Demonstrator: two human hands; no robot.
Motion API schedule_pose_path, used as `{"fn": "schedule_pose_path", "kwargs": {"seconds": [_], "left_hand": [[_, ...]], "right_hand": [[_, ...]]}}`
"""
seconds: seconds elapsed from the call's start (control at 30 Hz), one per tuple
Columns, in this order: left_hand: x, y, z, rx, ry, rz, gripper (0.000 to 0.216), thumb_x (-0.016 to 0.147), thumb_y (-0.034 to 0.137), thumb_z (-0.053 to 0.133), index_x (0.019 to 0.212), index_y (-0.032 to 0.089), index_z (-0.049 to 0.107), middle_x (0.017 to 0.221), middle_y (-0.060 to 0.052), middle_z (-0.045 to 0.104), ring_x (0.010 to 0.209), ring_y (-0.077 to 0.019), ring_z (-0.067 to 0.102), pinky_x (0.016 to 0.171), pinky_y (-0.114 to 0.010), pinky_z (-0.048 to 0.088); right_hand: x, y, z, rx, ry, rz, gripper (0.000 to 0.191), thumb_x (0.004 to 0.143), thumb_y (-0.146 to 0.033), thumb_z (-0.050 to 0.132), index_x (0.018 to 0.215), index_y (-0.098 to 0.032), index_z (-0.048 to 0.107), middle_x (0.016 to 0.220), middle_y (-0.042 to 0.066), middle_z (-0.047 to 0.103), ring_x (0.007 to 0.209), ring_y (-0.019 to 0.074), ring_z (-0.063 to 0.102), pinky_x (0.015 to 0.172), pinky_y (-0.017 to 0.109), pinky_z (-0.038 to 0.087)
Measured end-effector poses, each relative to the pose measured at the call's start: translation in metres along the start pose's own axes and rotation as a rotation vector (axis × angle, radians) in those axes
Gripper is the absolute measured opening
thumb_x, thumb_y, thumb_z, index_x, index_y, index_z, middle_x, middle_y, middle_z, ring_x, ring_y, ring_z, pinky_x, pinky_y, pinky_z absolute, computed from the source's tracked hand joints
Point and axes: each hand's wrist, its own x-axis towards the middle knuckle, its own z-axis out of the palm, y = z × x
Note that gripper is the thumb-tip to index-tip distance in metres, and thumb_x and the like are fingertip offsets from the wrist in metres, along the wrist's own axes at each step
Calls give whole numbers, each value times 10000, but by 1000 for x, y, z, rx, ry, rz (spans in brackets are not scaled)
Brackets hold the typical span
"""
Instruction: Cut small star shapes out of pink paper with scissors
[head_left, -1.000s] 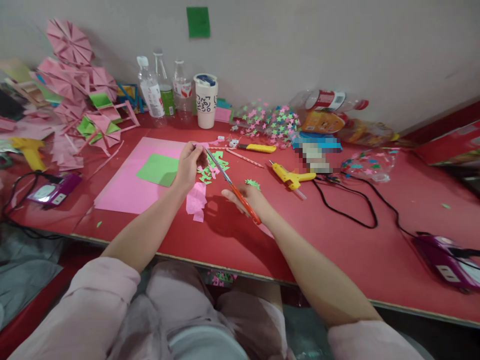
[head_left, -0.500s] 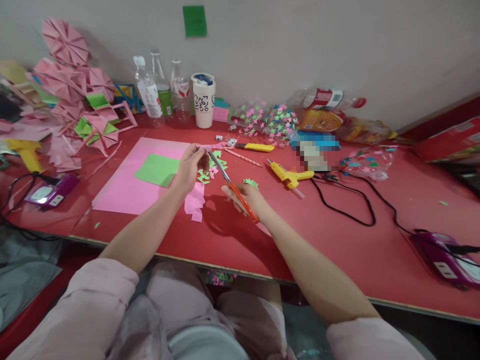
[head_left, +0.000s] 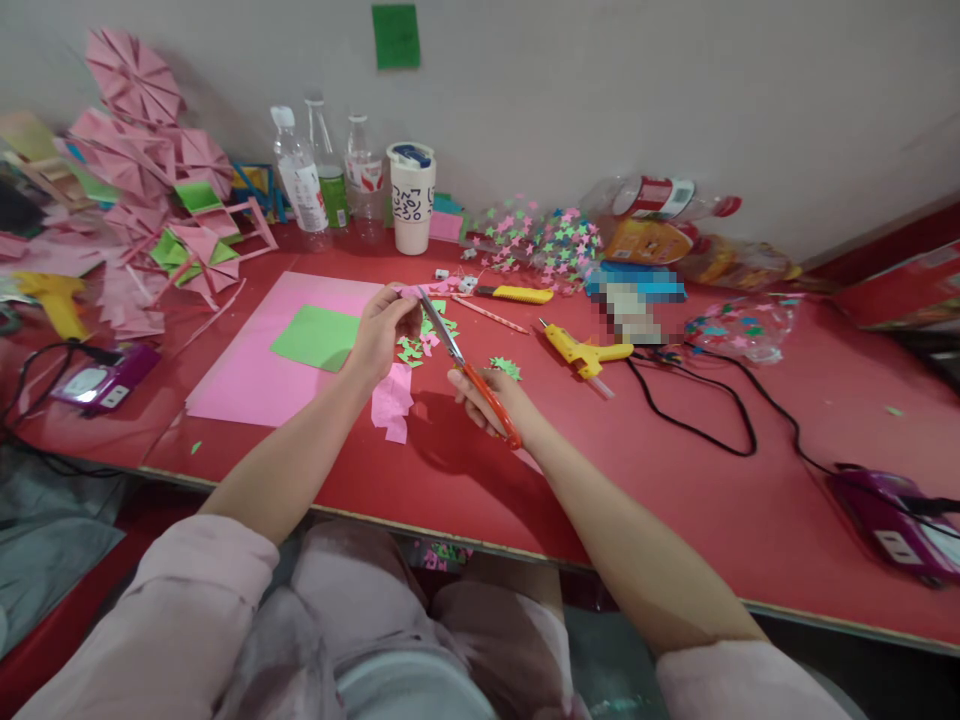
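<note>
My left hand [head_left: 386,325] pinches a small piece of pink paper [head_left: 409,291] between thumb and fingers. Orange-handled scissors [head_left: 480,383] are gripped in my right hand [head_left: 499,400], with their blades pointing up and left to the pink paper. Whether the blades touch the paper is hard to make out. Under and beside the hands lie green and pink scraps [head_left: 437,325], a small heap of green cut pieces [head_left: 505,368] and some pink paper pieces [head_left: 391,400]. To the left, a green sheet [head_left: 315,336] rests on a larger pink sheet [head_left: 240,370].
Behind the hands are a yellow cutter [head_left: 517,294], a striped stick [head_left: 491,314] and a yellow glue gun [head_left: 585,350] with a black cord. Bottles [head_left: 300,180], a white cup [head_left: 411,205] and bags of paper stars [head_left: 566,250] line the wall. Folded pink paper shapes [head_left: 135,80] stand left.
The pink strip seen beyond the scissor tips earlier now shows only as a short piece at my left fingertips. Both hands stay in nearly the same place; the view has shifted slightly.
</note>
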Motion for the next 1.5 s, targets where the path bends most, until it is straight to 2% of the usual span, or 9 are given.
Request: {"fn": "schedule_pose_path", "kwargs": {"seconds": [0.4, 0.67, 1.07, 1.5], "left_hand": [[5, 4, -7, 11, -62, 22, 143, 743, 127, 532, 613, 183, 517, 473, 49, 524, 369, -34, 435, 381, -168, 324], [6, 8, -10, 78, -11, -21, 164, 751, 138, 576, 599, 173, 528, 476, 44, 521, 362, -29, 445, 367, -164, 317], [5, 9, -9, 79, -4, -29, 172, 735, 151, 586, 579, 173, 516, 457, 45, 512, 353, -28, 425, 356, -159, 301], [5, 7, -10, 60, -17, -18, 154, 728, 140, 575, 584, 173, 532, 457, 42, 511, 356, -31, 424, 356, -161, 298]], "right_hand": [[-3, -5, -6, -55, -36, -11, 414, 848, -539, 511, 639, -184, 470, 327, -73, 388, 262, 58, 332, 309, 171, 298], [-3, -7, -5, -79, -17, 11, 428, 833, -553, 531, 624, -184, 467, 328, -69, 383, 267, 59, 335, 307, 175, 286], [1, -8, -5, -120, -43, 84, 401, 859, -509, 519, 626, -187, 465, 296, -72, 376, 237, 69, 327, 307, 190, 296], [-1, -9, -6, -111, -18, 52, 421, 838, -531, 539, 607, -187, 467, 304, -66, 380, 242, 62, 323, 313, 190, 284]]}}
